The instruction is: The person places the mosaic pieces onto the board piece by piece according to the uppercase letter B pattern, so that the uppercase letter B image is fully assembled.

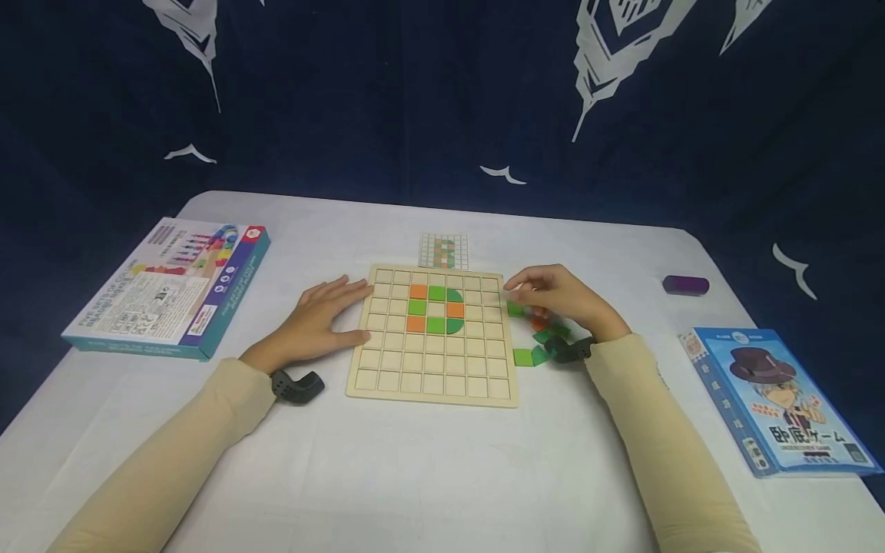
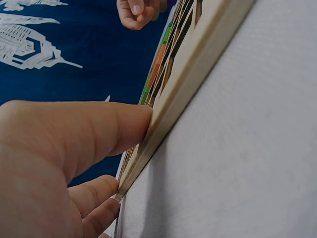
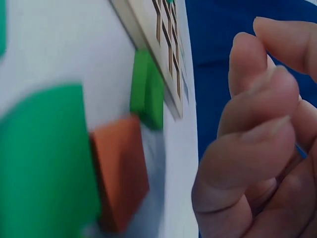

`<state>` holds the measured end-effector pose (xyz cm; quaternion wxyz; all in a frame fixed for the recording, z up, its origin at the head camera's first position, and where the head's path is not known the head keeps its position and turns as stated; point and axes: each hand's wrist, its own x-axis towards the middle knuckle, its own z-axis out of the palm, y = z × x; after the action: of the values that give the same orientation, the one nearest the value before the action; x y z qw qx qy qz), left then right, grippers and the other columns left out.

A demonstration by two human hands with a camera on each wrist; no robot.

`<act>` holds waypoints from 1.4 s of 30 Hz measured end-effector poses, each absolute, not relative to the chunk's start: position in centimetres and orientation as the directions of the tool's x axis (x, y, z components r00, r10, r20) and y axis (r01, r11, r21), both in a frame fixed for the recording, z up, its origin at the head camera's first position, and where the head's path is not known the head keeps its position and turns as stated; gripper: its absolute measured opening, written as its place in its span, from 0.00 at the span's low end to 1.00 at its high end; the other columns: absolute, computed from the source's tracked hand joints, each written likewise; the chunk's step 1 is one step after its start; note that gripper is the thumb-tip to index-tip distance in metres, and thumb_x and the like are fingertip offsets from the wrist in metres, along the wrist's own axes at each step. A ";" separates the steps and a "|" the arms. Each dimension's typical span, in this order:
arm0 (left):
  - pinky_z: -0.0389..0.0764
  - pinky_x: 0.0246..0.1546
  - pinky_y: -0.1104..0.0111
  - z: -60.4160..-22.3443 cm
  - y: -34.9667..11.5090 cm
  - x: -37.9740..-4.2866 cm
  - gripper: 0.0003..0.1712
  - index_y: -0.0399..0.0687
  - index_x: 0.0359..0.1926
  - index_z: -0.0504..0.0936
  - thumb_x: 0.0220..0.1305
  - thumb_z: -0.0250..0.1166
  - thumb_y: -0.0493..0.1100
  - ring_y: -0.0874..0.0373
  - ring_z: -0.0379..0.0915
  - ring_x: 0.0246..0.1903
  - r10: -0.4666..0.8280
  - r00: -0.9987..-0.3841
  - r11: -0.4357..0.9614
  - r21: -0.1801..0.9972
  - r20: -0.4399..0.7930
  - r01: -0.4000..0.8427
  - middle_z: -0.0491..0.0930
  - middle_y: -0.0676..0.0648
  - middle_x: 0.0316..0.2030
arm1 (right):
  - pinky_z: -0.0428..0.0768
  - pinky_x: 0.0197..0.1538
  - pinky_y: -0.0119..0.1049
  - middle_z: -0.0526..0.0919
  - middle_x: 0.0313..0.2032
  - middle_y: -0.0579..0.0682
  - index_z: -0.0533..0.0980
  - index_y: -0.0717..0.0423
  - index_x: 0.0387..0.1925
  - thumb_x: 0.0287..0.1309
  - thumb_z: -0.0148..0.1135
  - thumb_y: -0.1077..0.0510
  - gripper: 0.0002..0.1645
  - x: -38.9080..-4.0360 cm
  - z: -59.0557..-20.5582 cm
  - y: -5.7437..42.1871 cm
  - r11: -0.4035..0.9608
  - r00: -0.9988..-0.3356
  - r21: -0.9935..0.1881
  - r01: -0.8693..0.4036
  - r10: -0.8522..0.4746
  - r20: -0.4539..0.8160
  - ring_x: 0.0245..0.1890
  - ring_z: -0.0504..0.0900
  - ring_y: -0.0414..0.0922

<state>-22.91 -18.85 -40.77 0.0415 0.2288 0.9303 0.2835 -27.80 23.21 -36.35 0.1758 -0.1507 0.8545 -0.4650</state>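
Note:
A wooden grid board (image 1: 429,384) lies on the white table. Orange squares, light green squares and darker green rounded tiles (image 1: 454,326) form a ring around a bare cell. My left hand (image 1: 321,322) rests at the board's left edge, fingers spread; in the left wrist view its thumb (image 2: 114,126) touches the side. Just off the right edge is my right hand (image 1: 556,296), raised, its fingers loosely bent. No tile shows between its fingertips in the right wrist view. Loose tiles lie below it, including a light green square (image 3: 147,89) and an orange piece (image 3: 121,173).
A small pattern card (image 1: 444,252) lies behind the board. A boxed game (image 1: 166,284) sits at left, a blue game box (image 1: 781,399) at right, and a purple object (image 1: 686,285) farther back. A dark blue curtain (image 1: 359,100) hangs behind the table.

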 end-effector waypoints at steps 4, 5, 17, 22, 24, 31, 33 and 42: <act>0.40 0.81 0.38 -40.8 -18.8 -22.9 0.47 0.43 0.82 0.66 0.69 0.70 0.55 0.36 0.43 0.84 0.451 -0.891 0.736 0.542 0.053 0.405 0.60 0.39 0.83 | 0.75 0.31 0.33 0.81 0.30 0.50 0.82 0.70 0.57 0.71 0.67 0.62 0.18 -27.8 -36.5 24.3 0.519 -0.901 -0.851 -0.081 -0.403 -0.159 0.24 0.72 0.42; 0.40 0.81 0.38 -40.8 -18.8 -22.9 0.47 0.43 0.82 0.66 0.69 0.70 0.56 0.36 0.43 0.84 0.452 -0.890 0.736 0.542 0.054 0.406 0.60 0.39 0.83 | 0.75 0.31 0.33 0.80 0.29 0.50 0.82 0.70 0.57 0.72 0.67 0.62 0.18 -27.8 -36.5 24.6 0.518 -0.902 -0.852 -0.080 -0.402 -0.160 0.24 0.72 0.42; 0.41 0.81 0.37 -41.0 -19.0 -23.0 0.47 0.42 0.82 0.66 0.69 0.69 0.56 0.36 0.43 0.84 0.455 -0.888 0.737 0.533 0.063 0.416 0.60 0.38 0.83 | 0.72 0.30 0.31 0.77 0.28 0.46 0.82 0.71 0.57 0.70 0.68 0.62 0.19 -28.0 -37.2 25.8 0.530 -0.906 -0.847 -0.050 -0.381 -0.185 0.23 0.70 0.41; 0.39 0.81 0.38 -41.1 -19.1 -23.0 0.47 0.43 0.83 0.65 0.69 0.70 0.55 0.36 0.42 0.84 0.455 -0.889 0.741 0.531 0.054 0.412 0.59 0.38 0.83 | 0.70 0.30 0.31 0.77 0.28 0.46 0.82 0.70 0.58 0.69 0.68 0.62 0.20 -27.9 -37.4 25.9 0.535 -0.897 -0.844 -0.030 -0.388 -0.214 0.23 0.69 0.41; 0.39 0.81 0.38 -41.1 -19.0 -23.1 0.47 0.43 0.83 0.65 0.69 0.70 0.54 0.37 0.42 0.85 0.455 -0.889 0.742 0.532 0.048 0.408 0.59 0.39 0.83 | 0.69 0.29 0.31 0.77 0.29 0.46 0.82 0.71 0.58 0.69 0.69 0.62 0.21 -27.9 -37.5 25.9 0.534 -0.893 -0.845 -0.032 -0.395 -0.215 0.23 0.68 0.40; 0.40 0.81 0.37 -41.0 -18.9 -23.0 0.47 0.43 0.82 0.65 0.69 0.70 0.55 0.36 0.43 0.84 0.453 -0.890 0.740 0.535 0.051 0.407 0.59 0.38 0.83 | 0.67 0.28 0.30 0.77 0.30 0.47 0.80 0.72 0.60 0.63 0.74 0.65 0.25 -28.1 -38.0 25.6 0.567 -0.886 -0.823 -0.022 -0.393 -0.247 0.24 0.68 0.39; 0.40 0.81 0.37 -41.0 -18.9 -23.0 0.47 0.43 0.82 0.65 0.69 0.70 0.55 0.36 0.43 0.84 0.453 -0.890 0.738 0.538 0.053 0.407 0.60 0.38 0.83 | 0.69 0.29 0.30 0.77 0.30 0.47 0.80 0.73 0.60 0.63 0.74 0.66 0.26 -28.0 -38.0 25.5 0.576 -0.887 -0.817 -0.020 -0.387 -0.252 0.25 0.69 0.39; 0.40 0.81 0.37 -41.0 -18.9 -23.1 0.47 0.43 0.82 0.66 0.70 0.70 0.55 0.36 0.44 0.84 0.454 -0.889 0.736 0.539 0.058 0.411 0.60 0.38 0.83 | 0.75 0.34 0.32 0.77 0.29 0.47 0.79 0.71 0.57 0.63 0.74 0.66 0.24 -28.0 -37.7 24.7 0.636 -0.894 -0.769 -0.070 -0.382 -0.234 0.29 0.74 0.41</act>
<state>-23.07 -18.93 -40.98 0.0386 0.2323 0.9307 0.2798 -27.95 24.74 -37.74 0.1914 -0.1277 0.8839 -0.4072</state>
